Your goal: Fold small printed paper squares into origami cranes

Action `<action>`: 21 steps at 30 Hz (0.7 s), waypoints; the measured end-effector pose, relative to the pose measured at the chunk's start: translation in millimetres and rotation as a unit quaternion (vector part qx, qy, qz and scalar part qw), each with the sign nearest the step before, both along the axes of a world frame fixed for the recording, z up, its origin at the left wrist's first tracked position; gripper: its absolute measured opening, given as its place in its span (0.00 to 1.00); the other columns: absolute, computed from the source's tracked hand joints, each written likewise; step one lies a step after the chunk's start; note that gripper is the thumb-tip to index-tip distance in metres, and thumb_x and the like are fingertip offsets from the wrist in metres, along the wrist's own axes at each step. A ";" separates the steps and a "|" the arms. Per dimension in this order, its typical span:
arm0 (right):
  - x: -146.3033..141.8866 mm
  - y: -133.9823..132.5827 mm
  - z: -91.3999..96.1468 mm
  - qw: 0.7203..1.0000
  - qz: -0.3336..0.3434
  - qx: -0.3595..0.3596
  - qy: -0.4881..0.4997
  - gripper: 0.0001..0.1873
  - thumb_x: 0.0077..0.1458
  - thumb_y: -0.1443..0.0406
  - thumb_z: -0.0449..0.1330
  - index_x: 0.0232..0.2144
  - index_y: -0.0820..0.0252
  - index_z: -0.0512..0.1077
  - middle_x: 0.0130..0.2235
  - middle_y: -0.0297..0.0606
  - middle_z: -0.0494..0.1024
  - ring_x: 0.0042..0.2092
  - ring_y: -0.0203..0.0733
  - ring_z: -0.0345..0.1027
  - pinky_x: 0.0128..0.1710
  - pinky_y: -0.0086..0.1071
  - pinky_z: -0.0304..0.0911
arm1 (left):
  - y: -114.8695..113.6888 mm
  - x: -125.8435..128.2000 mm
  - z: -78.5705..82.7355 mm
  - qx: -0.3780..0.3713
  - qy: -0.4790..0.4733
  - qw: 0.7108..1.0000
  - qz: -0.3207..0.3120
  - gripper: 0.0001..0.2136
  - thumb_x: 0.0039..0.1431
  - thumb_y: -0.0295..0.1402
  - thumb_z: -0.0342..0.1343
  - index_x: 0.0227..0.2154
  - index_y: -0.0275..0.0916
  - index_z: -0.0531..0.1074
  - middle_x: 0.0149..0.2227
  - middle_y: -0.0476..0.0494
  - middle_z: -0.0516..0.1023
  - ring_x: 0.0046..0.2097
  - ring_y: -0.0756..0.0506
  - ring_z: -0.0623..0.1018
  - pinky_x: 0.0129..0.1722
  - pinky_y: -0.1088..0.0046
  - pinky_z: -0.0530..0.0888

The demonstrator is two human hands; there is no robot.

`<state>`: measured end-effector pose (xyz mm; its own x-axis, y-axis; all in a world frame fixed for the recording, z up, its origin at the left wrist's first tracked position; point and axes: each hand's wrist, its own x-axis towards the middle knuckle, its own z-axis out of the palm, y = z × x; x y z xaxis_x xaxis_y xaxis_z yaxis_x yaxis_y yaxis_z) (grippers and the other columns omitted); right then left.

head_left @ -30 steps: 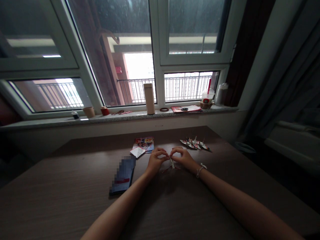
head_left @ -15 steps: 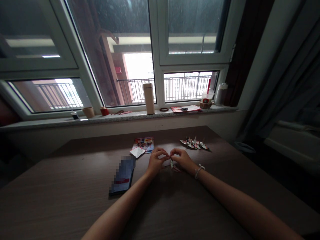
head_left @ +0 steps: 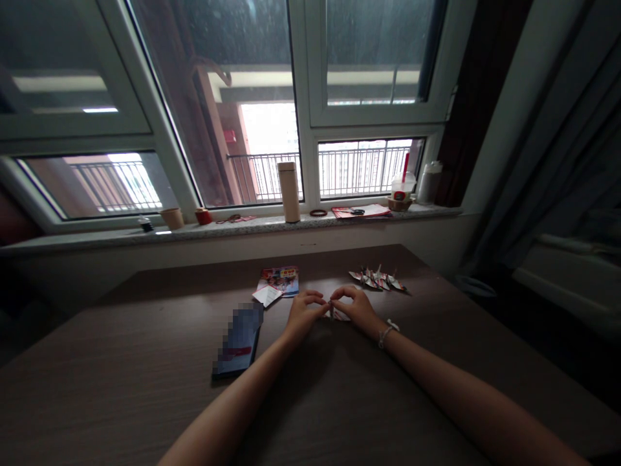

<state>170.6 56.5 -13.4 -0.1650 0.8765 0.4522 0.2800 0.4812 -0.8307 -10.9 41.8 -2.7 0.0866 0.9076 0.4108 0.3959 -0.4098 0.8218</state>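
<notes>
Both my hands meet at the middle of a dark wooden table (head_left: 145, 388). My left hand (head_left: 303, 316) and my right hand (head_left: 356, 308) each pinch a small folded piece of printed paper (head_left: 337, 315) held between them, low over the tabletop. Its shape is too small and dim to make out. A bracelet circles my right wrist. Behind my right hand lies a row of several finished folded paper figures (head_left: 378, 281). Behind my left hand lies a stack of colourful printed paper squares (head_left: 280, 281) with a white folded piece (head_left: 266, 295) on its near corner.
A dark phone (head_left: 239, 340) lies left of my left arm. The windowsill behind the table holds a tall beige flask (head_left: 289, 192), small cups (head_left: 173, 217), a drink cup with a straw (head_left: 402, 189), papers with scissors (head_left: 361, 211) and a hair band. A curtain hangs at the right.
The folded paper, upright between my fingertips a second ago, now lies lower and flatter. Both hands have shifted slightly away from me, still pinching it.
</notes>
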 end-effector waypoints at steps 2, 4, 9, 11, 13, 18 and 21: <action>0.7 0.8 -0.2 1.000 0.016 -0.008 0.019 0.09 0.49 0.59 0.64 0.30 0.59 0.76 0.33 0.38 0.79 0.40 0.44 0.71 0.47 0.39 0.62 | 0.3 -0.8 -0.2 0.004 0.003 1.000 0.009 0.09 0.47 0.42 0.65 0.23 0.42 0.80 0.39 0.42 0.79 0.45 0.42 0.76 0.51 0.63 0.68; 2.3 2.8 -1.3 0.999 0.023 -0.010 0.041 0.12 0.49 0.58 0.64 0.35 0.59 0.75 0.34 0.37 0.79 0.41 0.44 0.71 0.48 0.39 0.63 | 0.6 -1.8 0.2 0.008 0.006 1.000 0.019 0.08 0.48 0.41 0.64 0.24 0.42 0.80 0.40 0.42 0.80 0.46 0.41 0.76 0.53 0.61 0.67; 6.6 8.2 -5.7 0.999 0.032 -0.015 0.011 0.19 0.49 0.57 0.64 0.43 0.57 0.75 0.44 0.40 0.79 0.49 0.47 0.70 0.54 0.42 0.59 | 2.8 -3.7 -0.9 0.022 0.019 0.999 0.015 0.07 0.49 0.40 0.64 0.28 0.43 0.81 0.41 0.42 0.80 0.48 0.41 0.76 0.54 0.59 0.66; 6.8 8.5 -5.8 0.997 0.066 -0.022 -0.017 0.15 0.50 0.55 0.64 0.37 0.57 0.77 0.42 0.40 0.80 0.47 0.48 0.71 0.53 0.42 0.60 | 3.3 -3.8 -2.1 0.026 0.019 0.999 0.018 0.07 0.50 0.40 0.64 0.28 0.42 0.81 0.41 0.42 0.79 0.47 0.41 0.76 0.54 0.59 0.66; 6.2 7.4 -4.3 0.996 0.085 -0.023 -0.029 0.16 0.52 0.52 0.63 0.31 0.58 0.78 0.38 0.39 0.81 0.43 0.47 0.72 0.49 0.39 0.62 | 2.6 -3.3 -2.3 0.030 0.016 0.999 0.023 0.08 0.49 0.40 0.64 0.27 0.42 0.80 0.40 0.42 0.79 0.47 0.41 0.76 0.53 0.60 0.67; 5.5 3.7 0.3 0.997 0.068 -0.022 -0.029 0.20 0.53 0.48 0.61 0.31 0.58 0.78 0.35 0.38 0.81 0.41 0.46 0.72 0.45 0.37 0.63 | -6.0 -0.1 5.0 0.033 -0.012 0.999 0.022 0.10 0.47 0.40 0.65 0.33 0.42 0.79 0.38 0.45 0.80 0.45 0.42 0.77 0.50 0.65 0.69; 6.0 3.7 -0.3 0.998 0.053 -0.020 -0.029 0.20 0.52 0.48 0.62 0.31 0.58 0.78 0.36 0.39 0.81 0.42 0.47 0.72 0.47 0.37 0.62 | -10.5 1.3 9.5 0.030 -0.037 0.999 0.024 0.10 0.51 0.39 0.63 0.35 0.41 0.78 0.38 0.45 0.80 0.44 0.44 0.78 0.48 0.67 0.70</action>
<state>176.6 60.3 -13.6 -0.2814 0.8698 0.4052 0.2773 0.4779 -0.8335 -9.7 31.3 6.9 0.0109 0.8839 0.4675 0.3553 -0.4405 0.8245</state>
